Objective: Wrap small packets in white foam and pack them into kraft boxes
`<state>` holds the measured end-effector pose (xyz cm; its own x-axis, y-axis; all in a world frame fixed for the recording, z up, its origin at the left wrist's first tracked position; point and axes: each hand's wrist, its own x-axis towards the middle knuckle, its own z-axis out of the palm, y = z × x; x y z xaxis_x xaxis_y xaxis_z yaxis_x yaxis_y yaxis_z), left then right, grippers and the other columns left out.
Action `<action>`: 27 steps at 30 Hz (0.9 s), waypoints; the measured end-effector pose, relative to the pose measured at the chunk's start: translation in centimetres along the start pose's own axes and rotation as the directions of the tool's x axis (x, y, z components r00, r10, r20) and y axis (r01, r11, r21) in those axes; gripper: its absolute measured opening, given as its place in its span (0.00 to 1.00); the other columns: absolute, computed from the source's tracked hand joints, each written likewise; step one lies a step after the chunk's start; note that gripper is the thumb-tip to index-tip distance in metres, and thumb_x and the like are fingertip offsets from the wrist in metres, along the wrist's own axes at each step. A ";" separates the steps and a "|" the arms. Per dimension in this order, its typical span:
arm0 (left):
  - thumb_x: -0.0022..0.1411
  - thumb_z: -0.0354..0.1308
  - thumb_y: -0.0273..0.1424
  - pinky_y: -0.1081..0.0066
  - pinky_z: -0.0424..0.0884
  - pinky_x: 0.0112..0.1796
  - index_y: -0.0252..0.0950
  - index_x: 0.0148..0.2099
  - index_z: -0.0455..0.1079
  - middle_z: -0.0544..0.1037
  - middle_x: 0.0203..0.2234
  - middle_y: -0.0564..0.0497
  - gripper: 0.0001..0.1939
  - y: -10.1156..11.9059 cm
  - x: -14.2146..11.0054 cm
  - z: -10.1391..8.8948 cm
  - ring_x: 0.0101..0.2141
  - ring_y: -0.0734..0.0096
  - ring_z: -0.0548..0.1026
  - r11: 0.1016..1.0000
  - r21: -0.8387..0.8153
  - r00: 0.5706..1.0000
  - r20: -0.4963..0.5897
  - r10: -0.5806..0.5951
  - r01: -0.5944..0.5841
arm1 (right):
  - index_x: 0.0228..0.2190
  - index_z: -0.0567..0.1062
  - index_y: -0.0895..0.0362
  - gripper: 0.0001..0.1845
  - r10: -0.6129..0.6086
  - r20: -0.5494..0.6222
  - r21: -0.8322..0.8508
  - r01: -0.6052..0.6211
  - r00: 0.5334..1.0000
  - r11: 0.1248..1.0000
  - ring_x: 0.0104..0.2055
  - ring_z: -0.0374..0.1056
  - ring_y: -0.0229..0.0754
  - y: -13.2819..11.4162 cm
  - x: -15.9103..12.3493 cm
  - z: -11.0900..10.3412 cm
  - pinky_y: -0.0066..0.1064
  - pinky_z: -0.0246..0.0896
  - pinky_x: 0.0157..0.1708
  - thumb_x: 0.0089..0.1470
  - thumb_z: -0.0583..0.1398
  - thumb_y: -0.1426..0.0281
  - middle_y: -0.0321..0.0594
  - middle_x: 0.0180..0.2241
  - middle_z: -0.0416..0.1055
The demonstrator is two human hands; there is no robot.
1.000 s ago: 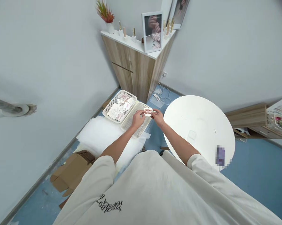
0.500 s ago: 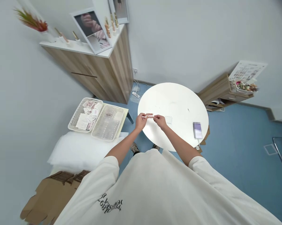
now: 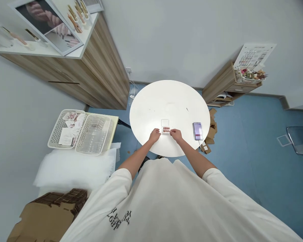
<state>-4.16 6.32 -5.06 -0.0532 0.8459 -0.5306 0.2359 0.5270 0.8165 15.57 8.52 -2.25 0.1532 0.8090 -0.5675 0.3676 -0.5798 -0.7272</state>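
Note:
A small clear plastic box lies with its lid raised on the white round table. Two rows of glossy reddish press-on nails are in its lower half. My left hand is at the box's left edge, thumb and bent fingers slightly apart, with nothing visible between them. At the right end of the nail set, my right hand has its fingers pinched together on the edge of the set. The fingertips are small, so the exact contact is hard to see.
A phone lies on the table's right side. To the left, one white basket holds cards and packets, another clear plastic boxes. White foam sheeting and cardboard are nearer. A wooden cabinet stands behind.
The nail set, held up between both hands before, is now in the opened plastic box. The left hand has come off the set. My view has shifted, so the surroundings appear displaced.

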 end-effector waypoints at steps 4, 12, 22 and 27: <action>0.56 0.63 0.27 0.62 0.68 0.54 0.37 0.52 0.70 0.75 0.55 0.39 0.20 -0.6 -0.1 0.9 0.55 0.58 0.74 0.998 0.012 0.998 0.016 -0.062 0.062 | 0.29 0.80 0.56 0.09 0.029 -0.004 -0.089 -0.030 1.000 0.996 0.30 0.70 0.40 1.8 0.9 -0.2 0.30 0.65 0.33 0.46 0.60 0.68 0.37 0.26 0.77; 0.55 0.66 0.31 0.60 0.65 0.57 0.38 0.55 0.70 0.70 0.62 0.37 0.24 -0.5 0.4 0.6 0.61 0.53 0.69 0.990 -0.013 0.987 0.079 -0.141 0.143 | 0.31 0.82 0.55 0.10 0.013 -0.005 -0.168 -0.014 1.000 0.986 0.34 0.73 0.43 3.1 3.1 1.9 0.32 0.67 0.38 0.47 0.60 0.68 0.39 0.29 0.79; 0.55 0.67 0.31 0.61 0.64 0.58 0.37 0.56 0.69 0.69 0.62 0.37 0.26 -0.6 1.6 0.1 0.61 0.54 0.69 0.985 -0.020 0.977 0.131 -0.167 0.171 | 0.34 0.83 0.54 0.15 -0.030 0.026 -0.278 0.036 0.999 0.960 0.40 0.75 0.46 3.4 3.9 2.5 0.34 0.67 0.44 0.49 0.57 0.72 0.41 0.36 0.81; 0.58 0.64 0.30 0.62 0.65 0.56 0.37 0.57 0.68 0.69 0.62 0.38 0.25 -0.1 3.4 -0.4 0.60 0.56 0.69 0.987 0.028 0.979 0.122 -0.162 0.160 | 0.39 0.83 0.54 0.17 -0.009 0.021 -0.297 0.015 1.000 0.955 0.45 0.75 0.47 2.9 4.4 1.9 0.35 0.67 0.49 0.51 0.57 0.72 0.41 0.40 0.81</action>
<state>-4.74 9.19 -6.86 0.0276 0.7331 -0.6796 0.2513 0.6529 0.7145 15.59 10.25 -7.58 0.1310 0.8119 -0.5690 0.6259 -0.5128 -0.5876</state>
